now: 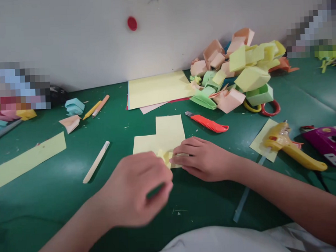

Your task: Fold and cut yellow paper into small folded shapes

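Note:
A pale yellow paper sheet (169, 131) with a stepped outline lies flat on the green table in front of me. Near its lower edge sits a small, brighter yellow folded paper piece (165, 157), partly hidden by my hands. My left hand (142, 187) is curled closed just in front of that piece, and its fingertips are turned away, so what it holds is hidden. From the other side my right hand (203, 158) rests on the sheet with fingers stretched out, their tips at the folded piece. A red-handled craft knife (209, 123) lies behind my right hand.
Folded paper shapes (237, 68) are heaped at the back right, beside scissors (270, 108). A yellow glue gun (295, 147) and a purple object (325, 142) lie at right. Stacked paper (158, 90) lies against the wall. At left are a rolled paper stick (96, 162) and a paper strip (31, 158).

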`<state>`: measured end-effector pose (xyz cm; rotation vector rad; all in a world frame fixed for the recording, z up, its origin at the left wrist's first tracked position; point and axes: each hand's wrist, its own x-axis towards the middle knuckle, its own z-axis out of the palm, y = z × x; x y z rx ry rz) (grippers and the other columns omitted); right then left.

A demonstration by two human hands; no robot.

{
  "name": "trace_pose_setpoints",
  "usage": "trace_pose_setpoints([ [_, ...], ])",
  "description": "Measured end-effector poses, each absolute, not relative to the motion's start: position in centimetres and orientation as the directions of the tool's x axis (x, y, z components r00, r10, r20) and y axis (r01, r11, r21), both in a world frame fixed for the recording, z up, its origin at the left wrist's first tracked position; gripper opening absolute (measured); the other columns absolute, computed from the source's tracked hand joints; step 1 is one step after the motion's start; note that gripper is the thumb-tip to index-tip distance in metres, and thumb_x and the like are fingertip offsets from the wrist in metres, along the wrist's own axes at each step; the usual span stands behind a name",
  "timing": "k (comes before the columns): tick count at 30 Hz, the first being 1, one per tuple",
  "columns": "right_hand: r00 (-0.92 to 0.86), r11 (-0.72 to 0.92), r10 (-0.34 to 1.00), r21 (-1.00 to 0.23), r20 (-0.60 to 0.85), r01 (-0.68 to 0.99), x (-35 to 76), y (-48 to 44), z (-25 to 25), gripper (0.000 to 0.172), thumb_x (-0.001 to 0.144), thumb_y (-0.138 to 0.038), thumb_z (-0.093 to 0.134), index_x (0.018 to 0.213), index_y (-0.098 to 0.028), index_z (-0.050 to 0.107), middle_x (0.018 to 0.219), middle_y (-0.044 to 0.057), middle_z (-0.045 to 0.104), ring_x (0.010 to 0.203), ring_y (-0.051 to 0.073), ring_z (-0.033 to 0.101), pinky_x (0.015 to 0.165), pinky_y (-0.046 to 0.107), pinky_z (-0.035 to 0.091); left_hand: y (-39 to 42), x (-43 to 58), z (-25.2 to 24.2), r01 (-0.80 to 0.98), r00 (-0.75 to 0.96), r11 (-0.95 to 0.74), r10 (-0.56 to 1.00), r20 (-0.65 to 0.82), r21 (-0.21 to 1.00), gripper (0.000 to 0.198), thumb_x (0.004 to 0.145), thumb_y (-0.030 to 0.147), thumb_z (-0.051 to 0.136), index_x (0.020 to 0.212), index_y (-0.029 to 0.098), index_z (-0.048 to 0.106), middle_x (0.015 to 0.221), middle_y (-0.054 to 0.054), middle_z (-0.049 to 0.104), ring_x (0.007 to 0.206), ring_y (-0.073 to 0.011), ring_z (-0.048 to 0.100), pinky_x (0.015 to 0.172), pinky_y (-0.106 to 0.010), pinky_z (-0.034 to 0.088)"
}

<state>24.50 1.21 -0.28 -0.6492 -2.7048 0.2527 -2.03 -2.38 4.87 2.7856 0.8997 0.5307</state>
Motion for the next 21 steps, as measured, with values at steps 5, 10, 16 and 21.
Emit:
trace_pose_setpoints([
  [5, -0.846, 0.886, 0.457, -0.227, 0.275, 0.405, 24.5, 1.3, -0.3, 0.033, 0.100, -0.019, 0.048, 0.130, -0.018, 0.063, 0.129, 0.011, 0.064, 0.114, 0.026, 0.053, 0.097, 0.044, 0.047, 0.9, -3.6, 2.6, 0.607, 0.739, -0.753, 0.652, 0.168, 0.253, 0.017, 0.096, 0.027, 0.057, 0.108, 0.021, 0.066, 0.113, -0.007, 0.066, 0.104, -0.0237, 0.061, 0.089, -0.040, 0.052],
  [10, -0.845, 0.887, 0.457, -0.216, 0.279, 0.409, 24.5, 1.3, -0.4, 0.034, 0.100, -0.019, 0.049, 0.130, -0.018, 0.064, 0.130, 0.012, 0.064, 0.116, 0.027, 0.052, 0.097, 0.046, 0.047, 0.7, -5.2, 0.9, 0.619, 0.733, -0.741, 0.664, 0.149, 0.260, 0.025, 0.097, 0.026, 0.054, 0.120, 0.024, 0.065, 0.123, -0.008, 0.062, 0.114, -0.0249, 0.058, 0.097, -0.043, 0.050],
  [16, -0.848, 0.887, 0.457, -0.216, 0.269, 0.409, 24.6, 1.4, -0.4, 0.033, 0.101, -0.021, 0.048, 0.130, -0.017, 0.064, 0.132, 0.010, 0.063, 0.116, 0.028, 0.051, 0.099, 0.046, 0.047, 0.9, -4.9, 0.9, 0.618, 0.737, -0.745, 0.660, 0.147, 0.251, 0.026, 0.098, 0.024, 0.052, 0.118, 0.026, 0.068, 0.124, -0.008, 0.061, 0.113, -0.0248, 0.059, 0.094, -0.044, 0.052],
  [21, -0.852, 0.888, 0.454, -0.212, 0.261, 0.408, 24.5, 1.3, -0.3, 0.034, 0.102, -0.021, 0.047, 0.130, -0.017, 0.063, 0.130, 0.011, 0.064, 0.116, 0.028, 0.051, 0.100, 0.046, 0.046, 0.9, -5.0, 0.5, 0.601, 0.743, -0.757, 0.648, 0.170, 0.258, 0.024, 0.098, 0.022, 0.052, 0.114, 0.025, 0.070, 0.123, -0.008, 0.063, 0.113, -0.0244, 0.060, 0.095, -0.043, 0.053],
])
